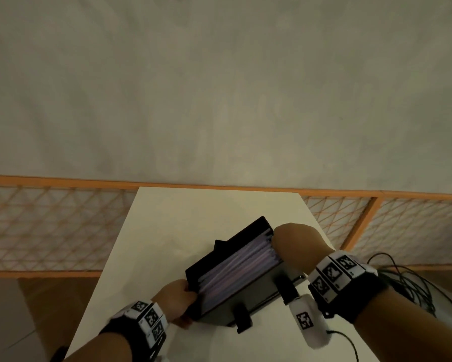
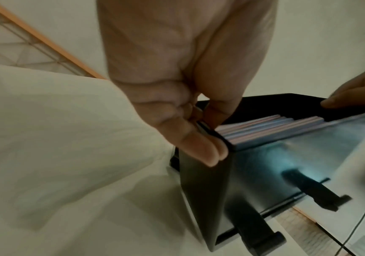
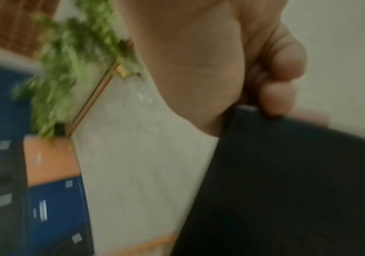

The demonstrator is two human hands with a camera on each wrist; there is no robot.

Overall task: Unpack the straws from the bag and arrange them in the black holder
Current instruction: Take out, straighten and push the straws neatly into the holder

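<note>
The black holder (image 1: 221, 307) is a box with a clear front and two black feet, standing on the white table (image 1: 193, 212). Pale pink and blue straws (image 1: 239, 266) lie lengthwise in its open top, also seen as straws (image 2: 271, 128) in the left wrist view. My left hand (image 1: 179, 300) grips the holder's near left end, thumb inside the rim and fingers (image 2: 201, 149) down the outer wall. My right hand (image 1: 295, 244) grips the far right end of the holder (image 3: 286, 181), fingers curled over its edge. No bag is in view.
An orange-framed mesh fence (image 1: 49, 226) runs behind and beside the table. Black cables (image 1: 402, 280) trail at the right. Green foliage (image 3: 72, 65) and a blue panel (image 3: 56, 216) show blurred in the right wrist view.
</note>
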